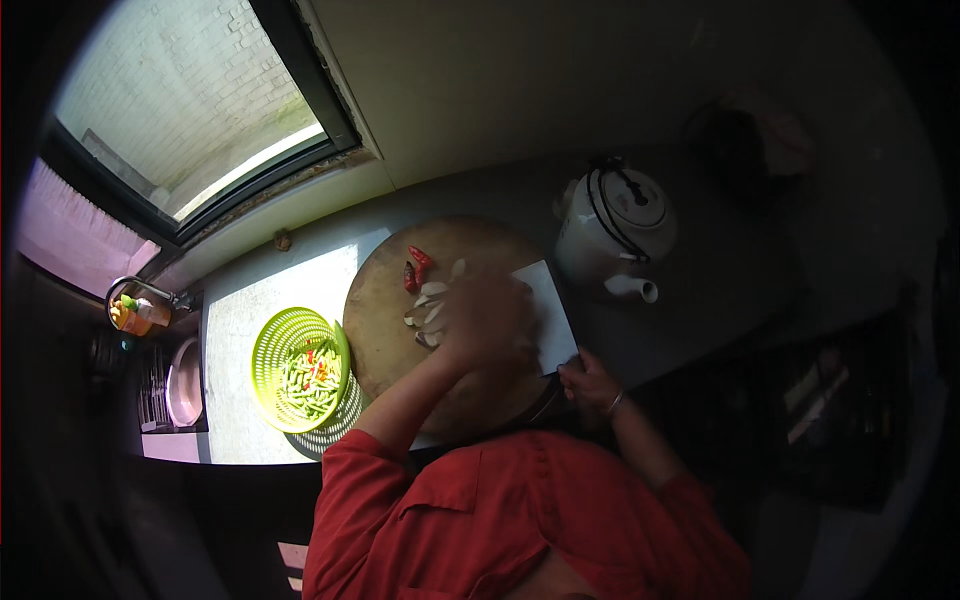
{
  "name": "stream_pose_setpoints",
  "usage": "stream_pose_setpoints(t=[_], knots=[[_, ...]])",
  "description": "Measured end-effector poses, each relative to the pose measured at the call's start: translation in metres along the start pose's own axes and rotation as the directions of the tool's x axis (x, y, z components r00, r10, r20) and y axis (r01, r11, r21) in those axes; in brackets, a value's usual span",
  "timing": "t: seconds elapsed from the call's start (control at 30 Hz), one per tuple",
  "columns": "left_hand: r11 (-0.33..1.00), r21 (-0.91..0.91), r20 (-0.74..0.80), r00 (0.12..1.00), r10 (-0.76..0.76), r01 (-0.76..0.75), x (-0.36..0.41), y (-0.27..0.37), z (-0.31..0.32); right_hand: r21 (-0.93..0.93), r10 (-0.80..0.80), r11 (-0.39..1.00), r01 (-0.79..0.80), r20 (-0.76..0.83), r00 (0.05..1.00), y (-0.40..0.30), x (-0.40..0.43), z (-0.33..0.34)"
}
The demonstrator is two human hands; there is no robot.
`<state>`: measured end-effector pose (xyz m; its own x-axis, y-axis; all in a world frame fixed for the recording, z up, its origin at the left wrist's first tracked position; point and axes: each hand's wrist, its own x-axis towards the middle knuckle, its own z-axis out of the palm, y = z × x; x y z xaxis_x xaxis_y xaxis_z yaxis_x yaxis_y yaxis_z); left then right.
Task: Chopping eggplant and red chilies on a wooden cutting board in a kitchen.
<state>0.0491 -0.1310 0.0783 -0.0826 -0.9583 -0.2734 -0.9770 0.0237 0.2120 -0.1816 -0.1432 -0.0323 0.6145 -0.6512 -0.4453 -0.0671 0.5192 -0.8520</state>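
My right hand (591,381) grips the handle of a cleaver (553,311) at the right side of a round wooden chopping board (382,337). The broad blade lies over the board, its face catching the light. Blurred by motion, my left hand (491,319) is over the middle of the board beside the blade, and its fingers cannot be made out. Several pale garlic cloves (433,316), some with darker skin, lie just left of that hand. Two red chili peppers (415,268) rest farther back. Whatever lies beneath my left hand is hidden.
On the sunlit worktop (232,330) at left stands a green plastic colander (271,352) holding cut green beans with red pieces (311,379). Farther left are a sink with a pale basin (185,382) and a faucet (161,289). A white kettle (611,225) stands behind the board at right.
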Motion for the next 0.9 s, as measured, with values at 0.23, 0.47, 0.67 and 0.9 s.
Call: stream_pose_setpoints(t=[0.23,0.47,0.67,0.9], knots=[[0.999,-0.045,-0.169,0.986,0.007,-0.015,0.011,-0.003,0.026,-0.009,0.008,1.000,-0.007,0.120,0.993,-0.007,0.011,0.006],[0.944,-0.169,-0.688,0.720,0.092,-0.282,0.009,-0.024,0.056,0.114,0.035,0.992,-0.046,0.099,0.994,-0.012,-0.003,0.024],[0.955,-0.141,-0.810,0.585,0.039,-0.260,-0.033,-0.054,0.012,0.104,-0.033,0.994,0.017,0.154,0.988,-0.051,-0.009,0.080],[0.975,-0.220,-0.830,0.517,-0.211,0.044,-0.133,-0.160,0.013,-0.080,0.042,0.997,-0.002,0.503,0.863,-0.061,0.046,0.209]])
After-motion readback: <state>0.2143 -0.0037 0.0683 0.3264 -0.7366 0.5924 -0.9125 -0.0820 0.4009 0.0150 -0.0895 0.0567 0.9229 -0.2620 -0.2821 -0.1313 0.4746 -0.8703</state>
